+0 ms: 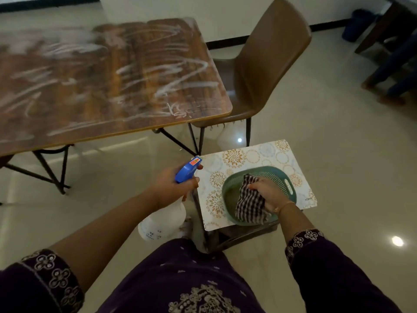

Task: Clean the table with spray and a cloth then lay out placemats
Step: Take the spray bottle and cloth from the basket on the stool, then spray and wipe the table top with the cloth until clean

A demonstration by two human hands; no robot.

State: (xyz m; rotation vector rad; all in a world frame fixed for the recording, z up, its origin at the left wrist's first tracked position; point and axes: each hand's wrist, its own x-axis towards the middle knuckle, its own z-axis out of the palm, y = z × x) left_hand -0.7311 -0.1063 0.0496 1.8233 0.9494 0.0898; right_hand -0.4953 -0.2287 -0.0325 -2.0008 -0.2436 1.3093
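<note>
The wooden table (74, 91) at upper left carries white smeared streaks across its top. My left hand (171, 186) grips the neck of a white spray bottle (162, 220) with a blue trigger head, held above the floor between the table and a low stool. My right hand (269, 193) holds a checked cloth (249, 202) inside a green plastic basket (228, 188). The basket stands on patterned placemats (248, 157) that lie on the low stool.
A brown chair (268, 64) stands at the table's right end, just behind the stool. Dark furniture legs (388, 71) stand at the far right. Glossy tiled floor (338, 154) surrounds everything. The table's folding metal legs (52, 170) are at lower left.
</note>
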